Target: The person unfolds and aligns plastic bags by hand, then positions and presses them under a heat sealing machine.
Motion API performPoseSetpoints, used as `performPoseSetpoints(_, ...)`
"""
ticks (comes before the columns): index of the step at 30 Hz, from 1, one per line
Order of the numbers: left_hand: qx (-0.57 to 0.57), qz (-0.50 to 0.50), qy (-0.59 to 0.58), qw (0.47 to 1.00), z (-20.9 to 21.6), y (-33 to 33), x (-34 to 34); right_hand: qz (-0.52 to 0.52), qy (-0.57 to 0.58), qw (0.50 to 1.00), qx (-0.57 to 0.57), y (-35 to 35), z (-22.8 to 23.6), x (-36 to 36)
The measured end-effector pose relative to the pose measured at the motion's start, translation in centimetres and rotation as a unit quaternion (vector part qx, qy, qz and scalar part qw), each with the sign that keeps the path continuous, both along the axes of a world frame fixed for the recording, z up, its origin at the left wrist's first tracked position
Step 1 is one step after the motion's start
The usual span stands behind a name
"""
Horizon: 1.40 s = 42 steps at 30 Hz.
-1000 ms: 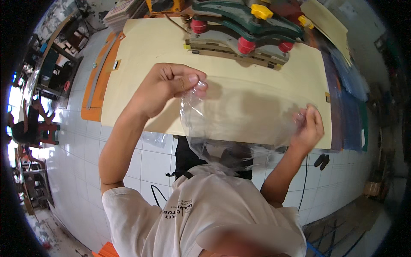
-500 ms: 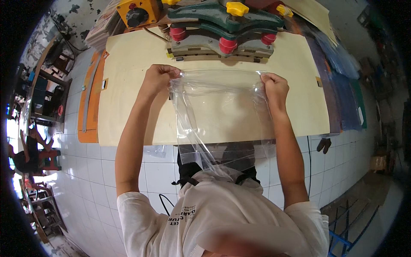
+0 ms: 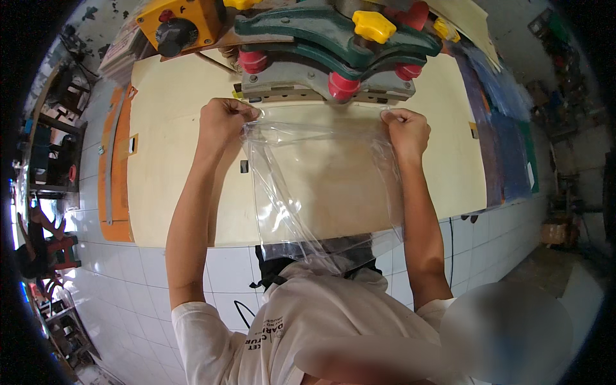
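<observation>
A clear plastic sheet (image 3: pixel 327 186), perhaps a folded sheet or bag, is stretched between my two hands. My left hand (image 3: pixel 224 120) pinches its far left corner, and my right hand (image 3: pixel 407 131) pinches the far right corner. Creases run down its left side, and the near end hangs over the table edge against my waist. Just beyond the sheet's far edge is a press head (image 3: pixel 314 54) with dark green arms, red round pads and a grey lower bar (image 3: pixel 314 93). Whether the sheet reaches beneath the bar cannot be made out.
Cream board (image 3: pixel 173 167) covers the table. An orange control box (image 3: pixel 183 25) with a black dial stands at the back left. Clear and blue plastic sheets (image 3: pixel 510 141) lie along the right side. At the far left edge, another person (image 3: pixel 38 234) is partly visible.
Both hands have carried the sheet's far edge closer to the press bar, still holding its corners. The view has shifted too, so the press looks larger. A blurred round patch appears lower right.
</observation>
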<state>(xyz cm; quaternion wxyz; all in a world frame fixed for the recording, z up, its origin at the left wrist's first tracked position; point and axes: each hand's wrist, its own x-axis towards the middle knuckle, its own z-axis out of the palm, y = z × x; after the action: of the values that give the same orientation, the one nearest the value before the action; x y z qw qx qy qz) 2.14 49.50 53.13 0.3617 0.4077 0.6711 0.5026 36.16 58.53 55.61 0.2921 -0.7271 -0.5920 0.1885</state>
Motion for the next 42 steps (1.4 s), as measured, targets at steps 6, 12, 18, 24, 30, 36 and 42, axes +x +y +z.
performPoseSetpoints(6,-0.027,0.015,-0.014,0.999,1.8,0.3,1.5,0.021,-0.040,0.997,0.064,1.0,-1.2,0.8)
performPoseSetpoints(12,0.007,0.048,0.079,0.996,1.0,-0.2,0.8,0.017,-0.011,0.999,0.029,0.4,-0.3,-0.5)
performPoseSetpoints(18,-0.015,0.068,0.109,0.992,1.9,-0.8,2.1,0.008,-0.036,0.999,0.037,0.4,-0.1,-0.4)
performPoseSetpoints(24,0.039,0.030,0.134,0.990,1.4,-1.2,2.1,0.010,-0.055,0.996,0.065,0.5,-0.6,-0.3)
performPoseSetpoints(30,0.129,-0.073,0.313,0.938,1.8,-1.4,0.9,0.010,-0.041,0.997,0.064,0.4,-0.6,-0.3)
performPoseSetpoints(36,0.071,-0.211,0.474,0.852,3.6,-3.2,-0.6,-0.003,-0.079,0.993,0.083,0.3,-0.5,-0.6)
performPoseSetpoints(42,0.119,-0.255,0.517,0.809,3.7,-3.9,-0.8,0.013,-0.047,0.996,0.074,0.0,-0.6,-0.6)
